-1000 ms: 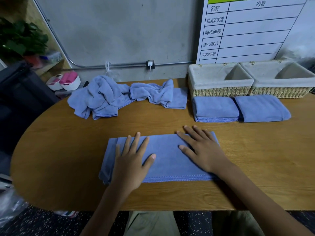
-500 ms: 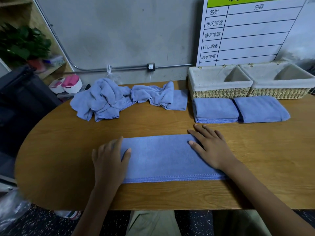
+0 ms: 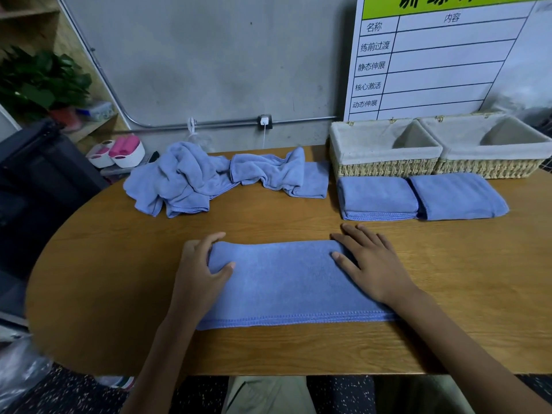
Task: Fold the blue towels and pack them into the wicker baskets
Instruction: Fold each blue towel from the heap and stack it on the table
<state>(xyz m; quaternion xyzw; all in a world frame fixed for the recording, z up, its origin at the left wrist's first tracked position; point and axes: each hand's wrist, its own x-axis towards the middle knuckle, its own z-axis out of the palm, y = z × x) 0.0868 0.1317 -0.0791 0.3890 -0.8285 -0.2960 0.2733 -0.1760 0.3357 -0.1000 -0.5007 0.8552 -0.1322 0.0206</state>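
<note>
Both hands (image 3: 198,271) (image 3: 375,264) on towel (image 3: 286,282) ends

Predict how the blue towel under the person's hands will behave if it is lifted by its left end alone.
The towel would probably droop and unfold, since the unfolded towels behind it lie in soft crumples. It looks light: the left hand grips its whole end. Its fuzzy nap likely resists sliding on the wooden table.

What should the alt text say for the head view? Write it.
A person's left hand grips the left end of a blue towel on a wooden table, and the right hand lies flat on its right end. Behind lie crumpled towels, two folded towels and two lined wicker baskets.
</note>
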